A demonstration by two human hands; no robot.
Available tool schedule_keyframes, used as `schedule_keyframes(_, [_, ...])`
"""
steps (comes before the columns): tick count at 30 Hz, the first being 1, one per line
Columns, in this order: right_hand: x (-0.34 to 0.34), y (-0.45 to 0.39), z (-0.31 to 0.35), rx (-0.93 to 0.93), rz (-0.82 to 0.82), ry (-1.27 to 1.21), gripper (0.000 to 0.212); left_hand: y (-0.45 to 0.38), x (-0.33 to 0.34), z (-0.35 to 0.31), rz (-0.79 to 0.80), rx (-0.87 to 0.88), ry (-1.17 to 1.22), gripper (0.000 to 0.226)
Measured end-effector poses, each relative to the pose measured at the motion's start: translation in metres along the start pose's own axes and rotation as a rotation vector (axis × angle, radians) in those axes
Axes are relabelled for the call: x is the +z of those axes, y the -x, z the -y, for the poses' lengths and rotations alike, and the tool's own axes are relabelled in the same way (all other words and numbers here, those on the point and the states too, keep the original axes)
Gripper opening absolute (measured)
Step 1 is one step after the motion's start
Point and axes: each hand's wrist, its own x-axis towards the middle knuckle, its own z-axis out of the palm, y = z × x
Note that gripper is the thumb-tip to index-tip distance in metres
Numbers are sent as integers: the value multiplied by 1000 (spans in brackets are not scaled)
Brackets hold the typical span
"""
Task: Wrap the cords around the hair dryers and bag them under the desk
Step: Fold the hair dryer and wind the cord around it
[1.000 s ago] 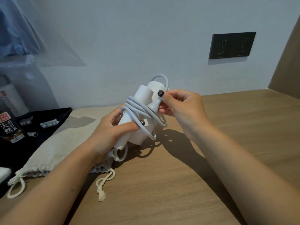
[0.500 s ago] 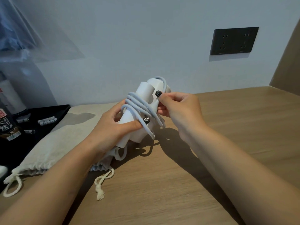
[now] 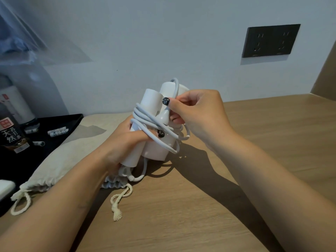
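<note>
Left hand: I see my left hand (image 3: 125,142) wrapped around the handle of the white hair dryer (image 3: 154,148), thumb laid across the coiled cord, holding the dryer up above the desk.
Right hand: my right hand (image 3: 196,113) pinches a strand of the cord (image 3: 143,119) between thumb and fingertips, up by the top end of the dryer; the dark-painted thumbnail faces the camera.
Hair dryer: white, folded, tilted with its upper end away from me, held between both hands over the desk (image 3: 254,142), near the back wall.
Cord: pale grey-white, looped several times around the dryer's body; one loop arcs over the top end and another hangs loose at the right side. A short length with a white plug-like end (image 3: 134,178) dangles below my left hand.
Bag: a beige drawstring bag (image 3: 60,157) lies flat on the desk to the left, partly under my left forearm, its rope drawstrings (image 3: 118,200) trailing on the wood.
Left edge: a black tray (image 3: 54,122) holds a dark bottle with a Chinese label (image 3: 12,137) and a few small white tubes (image 3: 58,132).
Wall: a dark double socket plate (image 3: 271,40) sits up on the right; nothing is plugged into it.
</note>
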Motion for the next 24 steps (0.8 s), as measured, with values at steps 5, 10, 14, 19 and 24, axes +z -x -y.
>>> schedule_keyframes(5, [1, -11, 8, 7, 63, 100, 16, -3, -2, 3, 3, -10, 72, 78])
schedule_keyframes(10, [1, -21, 18, 44, 154, 179, 19, -1, 0, 0, -8, -11, 62, 61])
schedule_keyframes(14, [3, -23, 19, 38, 172, 218, 18, 1, 4, -2, -85, 23, 11, 57])
schedule_keyframes(19, [14, -25, 12, -3, 108, 297, 20, 0, 3, 0, -125, 26, -26, 54])
schedule_keyframes(24, [15, -20, 7, -148, 17, 357, 35, -1, 4, 1, -66, -6, 26, 54])
